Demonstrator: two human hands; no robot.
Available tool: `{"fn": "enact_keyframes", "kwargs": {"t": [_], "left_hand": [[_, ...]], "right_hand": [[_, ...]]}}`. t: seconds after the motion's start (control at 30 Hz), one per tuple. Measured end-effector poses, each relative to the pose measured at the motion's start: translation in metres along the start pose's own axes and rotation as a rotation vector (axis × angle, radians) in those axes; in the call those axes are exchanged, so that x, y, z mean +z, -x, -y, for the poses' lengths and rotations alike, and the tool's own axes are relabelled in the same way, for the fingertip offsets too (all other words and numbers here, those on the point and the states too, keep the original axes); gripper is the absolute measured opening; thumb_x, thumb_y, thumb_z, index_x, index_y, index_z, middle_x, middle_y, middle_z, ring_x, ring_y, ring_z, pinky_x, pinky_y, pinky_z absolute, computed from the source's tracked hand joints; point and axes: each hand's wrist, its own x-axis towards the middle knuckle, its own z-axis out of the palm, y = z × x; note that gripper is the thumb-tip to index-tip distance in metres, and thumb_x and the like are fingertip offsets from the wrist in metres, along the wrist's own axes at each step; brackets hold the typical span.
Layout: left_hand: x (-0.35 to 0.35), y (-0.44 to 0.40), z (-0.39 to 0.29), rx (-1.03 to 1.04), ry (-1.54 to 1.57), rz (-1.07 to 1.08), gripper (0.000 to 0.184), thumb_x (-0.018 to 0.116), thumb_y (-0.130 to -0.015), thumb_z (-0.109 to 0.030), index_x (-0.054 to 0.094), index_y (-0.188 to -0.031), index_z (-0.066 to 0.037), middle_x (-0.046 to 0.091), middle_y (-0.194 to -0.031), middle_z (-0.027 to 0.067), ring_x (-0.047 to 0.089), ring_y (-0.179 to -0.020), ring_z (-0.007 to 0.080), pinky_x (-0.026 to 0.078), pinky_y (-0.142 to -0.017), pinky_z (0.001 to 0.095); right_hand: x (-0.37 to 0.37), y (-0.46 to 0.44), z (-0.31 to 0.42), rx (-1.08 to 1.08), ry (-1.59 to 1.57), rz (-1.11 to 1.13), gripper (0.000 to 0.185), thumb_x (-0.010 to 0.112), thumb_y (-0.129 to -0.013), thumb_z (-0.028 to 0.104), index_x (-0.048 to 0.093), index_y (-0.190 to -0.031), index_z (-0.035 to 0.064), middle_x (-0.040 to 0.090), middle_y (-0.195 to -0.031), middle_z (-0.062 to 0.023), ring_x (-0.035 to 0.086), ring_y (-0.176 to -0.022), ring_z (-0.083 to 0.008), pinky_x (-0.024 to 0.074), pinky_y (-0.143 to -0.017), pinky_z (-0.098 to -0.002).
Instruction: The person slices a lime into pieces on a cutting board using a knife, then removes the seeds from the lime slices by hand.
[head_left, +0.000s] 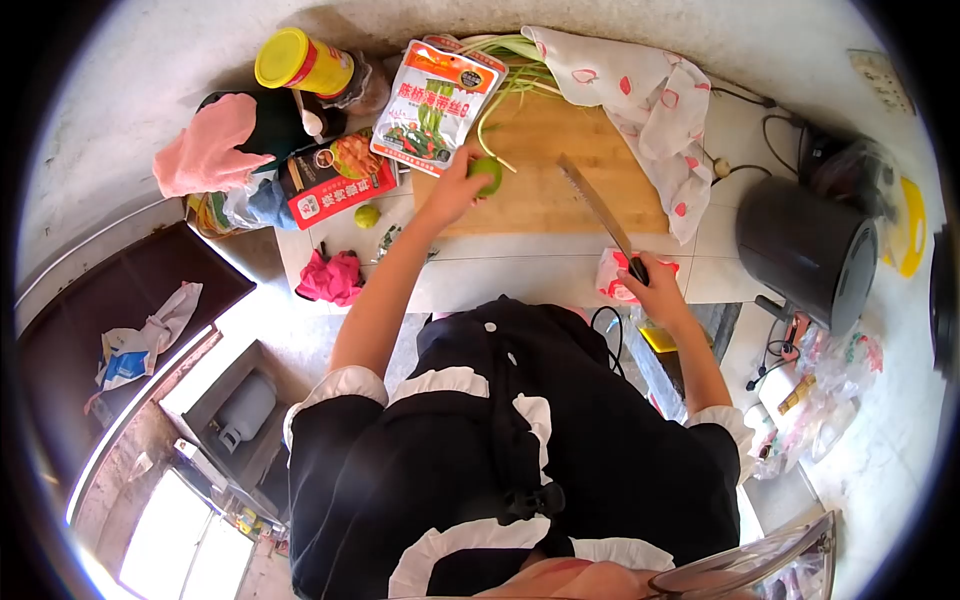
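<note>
My left hand (453, 193) is closed around a green lime (488, 176), held above the left part of the wooden cutting board (545, 130). My right hand (657, 288) grips the black handle of a knife (597, 208) near the counter's front edge. Its long blade, which looks serrated, points away from me over the right side of the board. A second, yellowish-green lime (367, 216) lies left of my left forearm. Beneath my right hand is a red-and-white packet (612, 275), partly covered.
Food packets (437, 105) and long green stalks (515, 75) lie at the back. A patterned cloth (640, 85) overlaps the board's right edge. A yellow-lidded canister (305, 63) and red box (345, 180) stand left, a black pot (805, 250) right. A pink cloth (330, 277) lies front left.
</note>
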Motion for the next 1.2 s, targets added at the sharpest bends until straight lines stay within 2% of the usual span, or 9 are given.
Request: {"fn": "enact_keyframes", "kwargs": {"t": [0.07, 0.17, 0.2, 0.3, 0.4, 0.6, 0.8, 1.2], "left_hand": [[0.020, 0.017, 0.008, 0.196, -0.108, -0.056, 0.054, 0.068, -0.079, -0.022, 0.039, -0.121, -0.005, 0.049, -0.112, 0.0119, 0.059, -0.087, 0.0244, 0.051, -0.068, 0.0302], [0.046, 0.035, 0.009, 0.423, -0.410, -0.241, 0.047, 0.071, -0.076, -0.022, 0.047, -0.113, -0.006, 0.051, -0.107, 0.0145, 0.058, -0.087, 0.0278, 0.051, -0.067, 0.0336], [0.063, 0.038, 0.008, 0.498, -0.388, -0.272, 0.046, 0.072, -0.074, -0.022, 0.048, -0.111, -0.007, 0.051, -0.107, 0.0146, 0.058, -0.087, 0.0298, 0.051, -0.066, 0.0337], [0.096, 0.026, 0.003, 0.520, -0.573, -0.330, 0.050, 0.074, -0.070, -0.022, 0.048, -0.111, -0.007, 0.051, -0.107, 0.0121, 0.056, -0.091, 0.0308, 0.051, -0.068, 0.0365], [0.114, 0.022, 0.000, 0.449, -0.627, -0.386, 0.050, 0.075, -0.070, -0.021, 0.049, -0.111, -0.006, 0.054, -0.103, 0.0121, 0.055, -0.094, 0.0340, 0.049, -0.075, 0.0389], [0.117, -0.003, 0.020, 0.721, -0.720, -0.516, 0.048, 0.076, -0.066, -0.016, 0.053, -0.104, -0.002, 0.057, -0.103, 0.0112, 0.053, -0.097, 0.0317, 0.047, -0.081, 0.0387], [0.112, -0.003, 0.022, 0.773, -0.699, -0.503, 0.047, 0.077, -0.066, -0.015, 0.057, -0.106, 0.000, 0.057, -0.110, 0.0131, 0.053, -0.100, 0.0313, 0.046, -0.084, 0.0383], [0.120, 0.001, 0.017, 0.656, -0.676, -0.506, 0.044, 0.078, -0.064, -0.014, 0.058, -0.102, 0.001, 0.057, -0.098, 0.0120, 0.055, -0.090, 0.0295, 0.047, -0.079, 0.0367]], "right_hand": [[0.009, 0.013, 0.006, 0.032, -0.108, -0.017, 0.030, 0.059, -0.087, 0.030, 0.050, -0.084, 0.0014, 0.046, -0.060, -0.0021, 0.044, -0.055, -0.0138, 0.0357, -0.052, -0.0303], [0.027, 0.016, 0.003, 0.105, -0.430, 0.075, 0.030, 0.057, -0.088, 0.029, 0.050, -0.084, 0.0010, 0.044, -0.059, -0.0014, 0.042, -0.054, -0.0107, 0.0341, -0.049, -0.0282], [0.026, 0.023, 0.002, 0.099, -0.452, 0.099, 0.027, 0.054, -0.090, 0.029, 0.050, -0.086, 0.0024, 0.043, -0.058, -0.0001, 0.040, -0.050, -0.0080, 0.0326, -0.046, -0.0253], [0.028, 0.026, 0.004, 0.196, -0.629, 0.128, 0.024, 0.052, -0.092, 0.028, 0.050, -0.088, 0.0042, 0.042, -0.057, 0.0017, 0.038, -0.047, -0.0060, 0.0312, -0.043, -0.0229], [0.032, 0.026, 0.011, 0.137, -0.681, 0.119, 0.026, 0.049, -0.093, 0.030, 0.048, -0.087, 0.0055, 0.042, -0.057, 0.0024, 0.037, -0.045, -0.0049, 0.0303, -0.041, -0.0211], [0.038, 0.008, 0.009, 0.179, -0.752, 0.135, 0.028, 0.046, -0.094, 0.031, 0.047, -0.084, 0.0052, 0.044, -0.057, 0.0012, 0.038, -0.045, -0.0057, 0.0312, -0.041, -0.0216], [0.046, -0.014, 0.012, 0.123, -0.694, 0.133, 0.032, 0.043, -0.096, 0.032, 0.045, -0.078, 0.0051, 0.044, -0.056, -0.0005, 0.041, -0.047, -0.0081, 0.0334, -0.044, -0.0239], [0.048, -0.029, 0.011, 0.126, -0.687, 0.126, 0.036, 0.042, -0.096, 0.035, 0.044, -0.076, 0.0049, 0.044, -0.057, -0.0012, 0.042, -0.049, -0.0093, 0.0347, -0.046, -0.0245]]}}
